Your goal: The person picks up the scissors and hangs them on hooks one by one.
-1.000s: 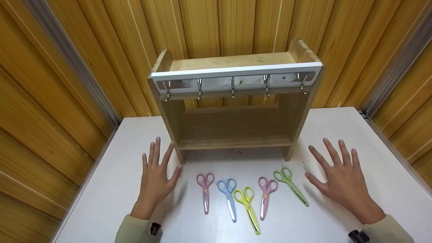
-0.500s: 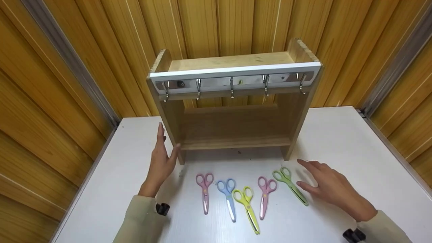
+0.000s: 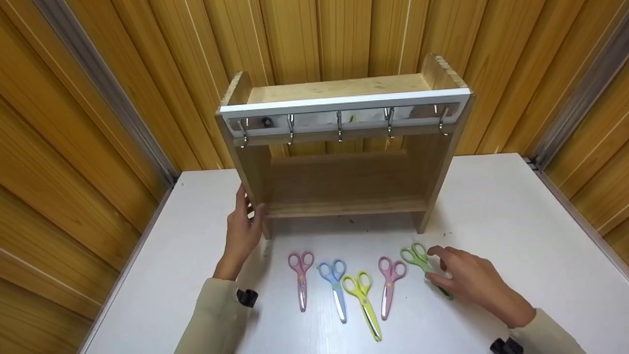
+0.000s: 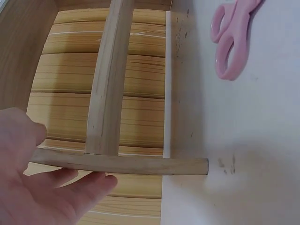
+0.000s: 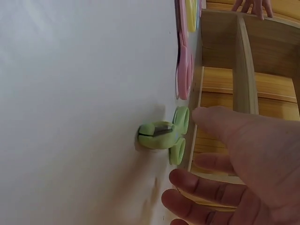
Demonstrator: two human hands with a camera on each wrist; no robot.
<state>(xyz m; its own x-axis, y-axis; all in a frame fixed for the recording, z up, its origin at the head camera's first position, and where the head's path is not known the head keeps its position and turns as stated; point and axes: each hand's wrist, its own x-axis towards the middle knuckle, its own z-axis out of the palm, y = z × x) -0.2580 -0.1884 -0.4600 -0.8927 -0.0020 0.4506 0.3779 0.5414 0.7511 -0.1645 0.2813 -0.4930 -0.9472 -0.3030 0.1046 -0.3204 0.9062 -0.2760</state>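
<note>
Green scissors (image 3: 418, 261) | pink scissors (image 3: 388, 286) beside | wooden rack (image 3: 339, 189) behind | right hand (image 3: 467, 278) near

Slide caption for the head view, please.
Left hand grips the wooden rack; right hand hovers by the green scissors.

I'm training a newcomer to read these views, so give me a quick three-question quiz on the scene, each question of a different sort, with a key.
1. Fill in: the left hand grips one side of the ____.
2. True or false: the yellow scissors hang from a hook.
3. Short answer: what lies nearest the right hand?

Key:
1. shelf.
2. False: the yellow scissors lie on the table.
3. The green scissors.
</note>
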